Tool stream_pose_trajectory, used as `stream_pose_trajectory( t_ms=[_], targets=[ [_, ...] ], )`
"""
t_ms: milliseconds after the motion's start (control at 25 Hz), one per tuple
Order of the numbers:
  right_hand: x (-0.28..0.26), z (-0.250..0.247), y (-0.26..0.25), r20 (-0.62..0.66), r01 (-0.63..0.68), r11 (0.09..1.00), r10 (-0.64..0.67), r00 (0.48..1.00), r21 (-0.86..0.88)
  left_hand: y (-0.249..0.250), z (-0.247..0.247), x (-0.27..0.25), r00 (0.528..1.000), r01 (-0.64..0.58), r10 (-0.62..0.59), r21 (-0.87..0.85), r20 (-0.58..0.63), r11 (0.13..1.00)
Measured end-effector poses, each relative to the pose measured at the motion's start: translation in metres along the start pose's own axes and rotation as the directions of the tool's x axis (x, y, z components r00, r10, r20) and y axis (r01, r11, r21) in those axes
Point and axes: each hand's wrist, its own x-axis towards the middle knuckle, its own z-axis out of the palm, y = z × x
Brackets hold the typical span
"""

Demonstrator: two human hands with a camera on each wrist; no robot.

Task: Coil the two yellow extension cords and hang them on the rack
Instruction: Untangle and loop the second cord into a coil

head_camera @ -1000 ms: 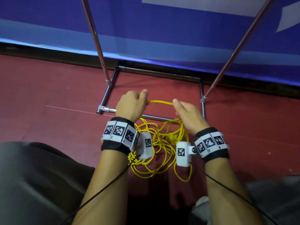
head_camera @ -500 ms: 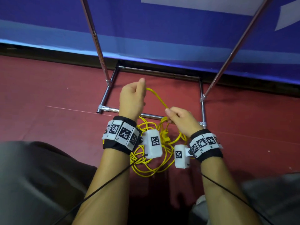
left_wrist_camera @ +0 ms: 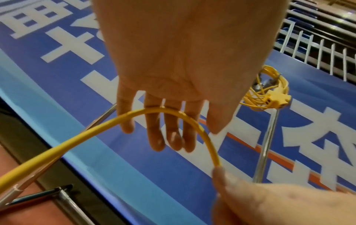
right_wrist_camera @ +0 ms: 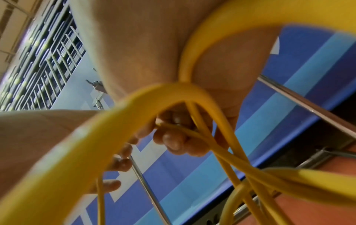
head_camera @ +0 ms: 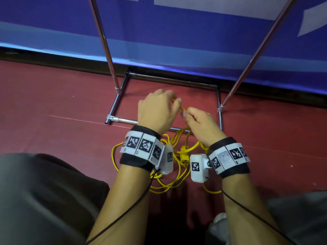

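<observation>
yellow cord (head_camera: 184, 149) pinched in right hand (head_camera: 201, 124), draped over left hand (head_camera: 157, 112)

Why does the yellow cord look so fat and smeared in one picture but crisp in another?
Right wrist view: the cord loops right against the lens, so it looms thick and blurred, and only the curled fingers behind it are fairly sharp. Left wrist view: the cord sits farther off and looks clean, though the wide lens bends the banner. Head view: evenly lit, with slight blur on the left hand.

Red floor (head_camera: 53, 103); blue banner (head_camera: 177, 41) behind; white railing (left_wrist_camera: 318, 50) beyond.
</observation>
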Motion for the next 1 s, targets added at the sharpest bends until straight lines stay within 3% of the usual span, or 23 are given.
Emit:
stream_pose_trajectory(
  t_ms=[80,160,240,320,440,560,640,760,880,960,1000],
  targets=[
    [0.001,0.005,0.007,0.027,-0.008,0.999,0.007,1.000,0.045,0.000,0.007,-0.002,0.989,-0.047,0.039,0.053,0.145,0.997],
    [0.003,0.012,0.016,0.046,-0.034,0.988,0.027,0.999,0.151,-0.004,0.011,-0.003,0.971,-0.098,0.116,-0.095,0.208,0.991],
    [0.003,0.018,0.030,0.074,-0.083,0.989,0.074,0.995,0.124,-0.001,0.010,-0.004,0.972,-0.152,0.197,-0.297,0.128,0.943],
    [-0.001,0.021,0.042,0.032,-0.166,0.986,0.165,0.986,0.005,0.000,0.008,-0.007,0.982,-0.161,0.185,-0.353,0.035,0.922],
    [-0.005,0.017,0.050,-0.062,-0.265,0.964,0.266,0.962,0.028,-0.012,0.008,-0.005,1.000,0.009,-0.012,-0.295,-0.008,0.956],
    [-0.002,0.019,0.048,-0.074,-0.281,0.960,0.281,0.957,0.007,-0.020,0.002,-0.001,0.960,0.262,-0.259,-0.014,0.110,0.965],
    [-0.001,0.023,0.041,-0.066,-0.265,0.964,0.264,0.962,0.006,-0.016,0.005,-0.001,0.927,0.296,-0.314,0.114,0.206,0.948],
    [0.001,0.021,0.029,-0.027,-0.213,0.977,0.213,0.977,0.021,-0.009,0.016,-0.003,0.940,0.200,-0.220,0.103,0.261,0.974],
    [0.002,0.020,0.032,-0.060,-0.227,0.972,0.230,0.971,0.063,-0.009,0.020,-0.007,0.974,0.123,-0.102,-0.090,0.202,0.988],
    [0.004,0.017,0.041,-0.162,-0.377,0.895,0.420,0.893,0.240,-0.012,0.016,-0.007,0.995,0.083,-0.067,-0.240,0.073,0.967],
    [0.003,0.015,0.046,-0.200,-0.466,0.856,0.508,0.838,0.222,-0.014,0.013,-0.006,0.998,0.061,-0.066,-0.322,-0.006,0.945]
  ],
)
